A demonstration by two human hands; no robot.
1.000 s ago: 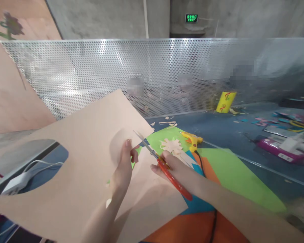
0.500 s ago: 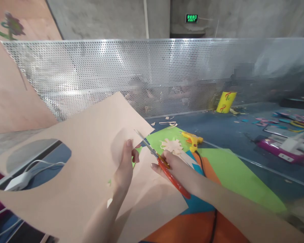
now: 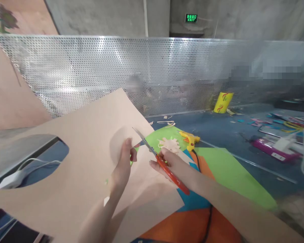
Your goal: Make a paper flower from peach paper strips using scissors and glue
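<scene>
My left hand (image 3: 123, 165) pinches a large pale peach sheet of paper (image 3: 88, 148) near its right side, thumb on top. A big rounded opening is cut out of the sheet's left part. In my right hand (image 3: 174, 163) are red-handled scissors (image 3: 171, 173), their blades at the sheet's right part and pointing up and left. The blades look nearly closed; whether paper lies between them I cannot tell. Beyond the scissors a pale flower-shaped cutout (image 3: 169, 144) lies on green paper (image 3: 162, 133). Another peach sheet (image 3: 152, 199) lies under my hands.
A yellow glue gun (image 3: 190, 138) with a black cord rests behind my right hand. Orange paper (image 3: 192, 226) and more green sheets cover the blue table. A yellow tape roll (image 3: 223, 102), paper scraps and a purple power strip (image 3: 276, 150) are farther right. A perforated metal screen (image 3: 91, 74) stands behind.
The scissors' blades have come closer together at the sheet. Both hands keep their hold, and the whole view has shifted slightly.
</scene>
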